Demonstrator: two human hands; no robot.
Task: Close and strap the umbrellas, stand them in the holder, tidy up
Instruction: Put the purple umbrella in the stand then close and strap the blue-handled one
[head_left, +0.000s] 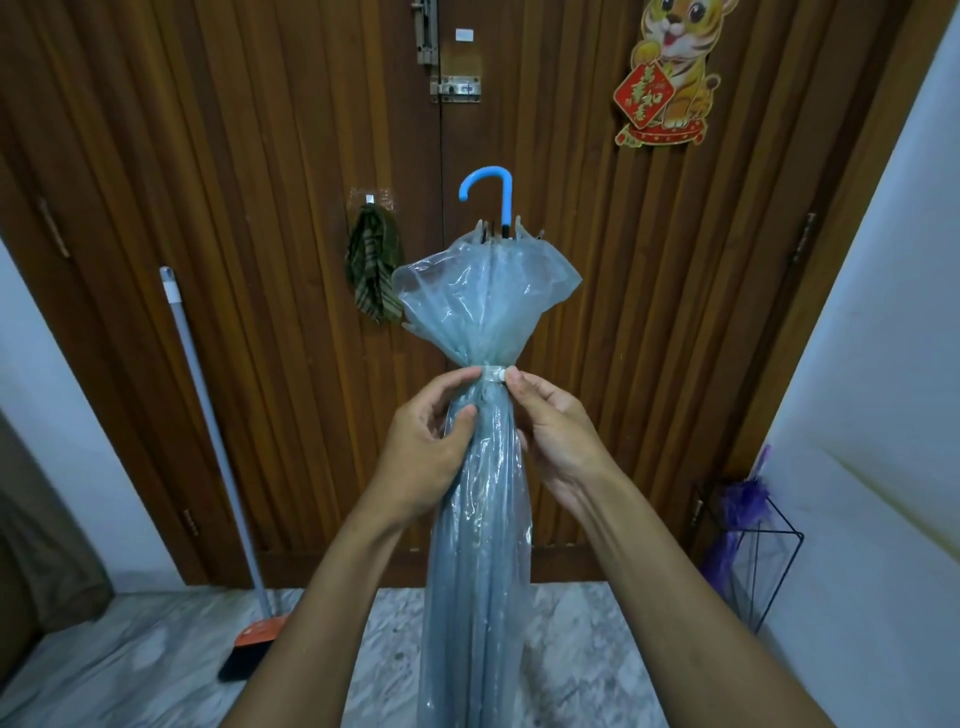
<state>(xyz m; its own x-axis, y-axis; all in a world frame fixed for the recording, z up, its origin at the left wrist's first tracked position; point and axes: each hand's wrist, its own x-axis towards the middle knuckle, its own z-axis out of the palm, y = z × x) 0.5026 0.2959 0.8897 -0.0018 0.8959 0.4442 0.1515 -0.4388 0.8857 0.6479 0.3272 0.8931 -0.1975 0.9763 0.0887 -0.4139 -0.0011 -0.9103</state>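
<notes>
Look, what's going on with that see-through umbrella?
A person is strapping up a closed pale blue umbrella, held handle-up before a wooden door. The left hand grips the bunched canopy just below the white strap, while the right hand pinches the strap at its fastener. A purple umbrella already stands in the wire holder by the right wall.

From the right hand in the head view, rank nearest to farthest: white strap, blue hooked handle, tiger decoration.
1. white strap: touching the right hand, round the umbrella.
2. blue hooked handle: above, at the umbrella's top.
3. tiger decoration: on the door, upper right.
</notes>
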